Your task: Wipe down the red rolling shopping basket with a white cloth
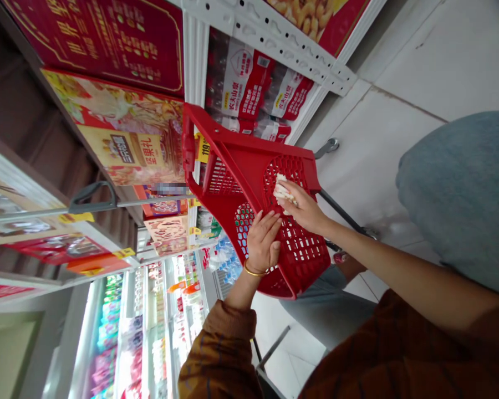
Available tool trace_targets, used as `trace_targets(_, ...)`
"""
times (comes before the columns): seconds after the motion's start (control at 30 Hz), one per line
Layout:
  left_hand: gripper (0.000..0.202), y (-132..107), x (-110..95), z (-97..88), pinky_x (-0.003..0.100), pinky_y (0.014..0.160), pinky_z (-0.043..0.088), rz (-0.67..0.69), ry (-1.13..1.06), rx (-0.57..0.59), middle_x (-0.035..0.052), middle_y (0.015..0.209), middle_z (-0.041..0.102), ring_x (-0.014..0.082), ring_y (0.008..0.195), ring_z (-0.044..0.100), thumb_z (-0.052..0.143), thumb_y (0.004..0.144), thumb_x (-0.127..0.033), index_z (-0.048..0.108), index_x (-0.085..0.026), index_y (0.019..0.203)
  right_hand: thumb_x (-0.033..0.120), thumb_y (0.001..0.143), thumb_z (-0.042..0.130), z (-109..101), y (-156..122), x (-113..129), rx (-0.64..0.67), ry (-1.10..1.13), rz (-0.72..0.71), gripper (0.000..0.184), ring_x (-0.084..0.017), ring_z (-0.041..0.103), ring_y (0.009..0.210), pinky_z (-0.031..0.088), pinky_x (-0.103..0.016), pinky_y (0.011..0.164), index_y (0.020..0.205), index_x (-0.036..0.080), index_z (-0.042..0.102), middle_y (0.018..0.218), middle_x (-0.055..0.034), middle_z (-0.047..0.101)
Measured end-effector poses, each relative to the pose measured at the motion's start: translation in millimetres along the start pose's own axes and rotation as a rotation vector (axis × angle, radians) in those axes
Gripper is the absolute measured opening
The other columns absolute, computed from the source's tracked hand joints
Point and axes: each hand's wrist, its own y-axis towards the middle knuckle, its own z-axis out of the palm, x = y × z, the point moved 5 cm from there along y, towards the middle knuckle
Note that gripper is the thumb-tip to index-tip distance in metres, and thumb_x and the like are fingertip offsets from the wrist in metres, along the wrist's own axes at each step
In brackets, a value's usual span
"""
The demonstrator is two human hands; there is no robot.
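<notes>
A red plastic shopping cart (pixel 249 155) with perforated sides and a handle stands before me; the view is turned on its side. My right hand (pixel 301 208) is closed round a crumpled white cloth (pixel 283 191) and presses it against the cart's perforated side. Whether the cloth is fabric or tissue I cannot tell. My left hand (pixel 264 244), with a gold bracelet (pixel 254 271) at the wrist, lies on the cart beside the right hand. Its fingers are stretched out and hold nothing. The cart's far side is partly hidden.
Packs of bottled water (pixel 249 83) fill a low white shelf beside the cart. Gift boxes (pixel 128 127) stand on the shelving above. A lit display cooler (pixel 149 327) stands further off. Pale floor tiles (pixel 416 138) lie below, near my knee and a cart wheel (pixel 332 145).
</notes>
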Motion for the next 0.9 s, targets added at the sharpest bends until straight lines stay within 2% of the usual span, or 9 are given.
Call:
trace_targets(0.07,0.048,-5,-1,-0.9,0.053,0.108,0.04,-0.025,-0.012,-0.077,0.0113,0.108,0.071,0.0231,0.117,0.061,0.022,0.1,-0.037,0.063,-0.016,0.113,0.037,0.095,0.047,13,-2,-3,0.122,0.037,-0.027,0.05,-0.022,0.03,0.143,0.028,-0.047,0.118,0.143,0.022,0.041,0.153,-0.0092,0.036)
trace_targets(0.17,0.049,-10,1,-0.7,0.053,0.105,0.043,-0.093,-0.016,-0.141,0.0081,0.1,0.073,0.0219,0.112,0.064,0.021,0.1,-0.035,0.067,-0.018,0.103,0.026,0.098,0.04,23,-13,0,0.173,0.069,-0.113,0.047,-0.018,0.022,0.146,0.02,-0.049,0.12,0.145,0.029,0.037,0.157,-0.0022,0.028)
trace_targets(0.27,0.047,-13,2,-1.0,0.054,0.105,0.043,-0.139,-0.045,-0.19,0.0071,0.098,0.073,0.0218,0.111,0.064,0.023,0.1,-0.034,0.068,-0.018,0.1,0.012,0.097,0.032,25,-24,6,0.145,0.084,-0.187,0.053,-0.015,0.026,0.144,0.019,-0.049,0.121,0.145,0.033,0.035,0.156,0.0006,0.03)
trace_targets(0.37,0.046,-14,2,-1.1,0.053,0.104,0.044,-0.144,-0.056,-0.205,0.007,0.097,0.073,0.0216,0.11,0.065,0.024,0.099,-0.033,0.068,-0.018,0.099,0.004,0.093,0.03,24,-33,12,0.122,0.069,-0.212,0.06,-0.015,0.031,0.142,0.021,-0.051,0.12,0.144,0.034,0.037,0.155,0.0012,0.033)
trace_targets(0.53,0.046,-16,3,-0.3,0.054,0.104,0.043,-0.165,-0.052,-0.189,0.007,0.095,0.073,0.0219,0.108,0.065,0.025,0.098,-0.033,0.069,-0.018,0.097,0.004,0.093,0.032,23,-51,18,0.12,0.048,-0.231,0.057,-0.017,0.035,0.141,0.028,-0.053,0.118,0.142,0.031,0.041,0.151,-0.0031,0.04)
trace_targets(0.67,0.051,-20,6,0.9,0.055,0.104,0.043,-0.198,-0.003,-0.148,0.0058,0.087,0.072,0.022,0.104,0.067,0.022,0.098,-0.037,0.068,-0.019,0.09,0.005,0.095,0.033,26,-64,18,0.122,0.046,-0.242,0.053,-0.017,0.035,0.14,0.028,-0.052,0.118,0.141,0.029,0.042,0.15,-0.0046,0.042)
trace_targets(0.9,0.039,-21,2,-4.6,0.052,0.102,0.045,-0.127,0.022,-0.107,0.0053,0.082,0.07,0.0209,0.098,0.067,0.028,0.096,-0.029,0.064,-0.018,0.089,0.008,0.096,0.034,23,-86,19,0.185,0.021,-0.291,0.047,-0.018,0.039,0.138,0.032,-0.051,0.117,0.138,0.024,0.046,0.146,-0.0087,0.046)
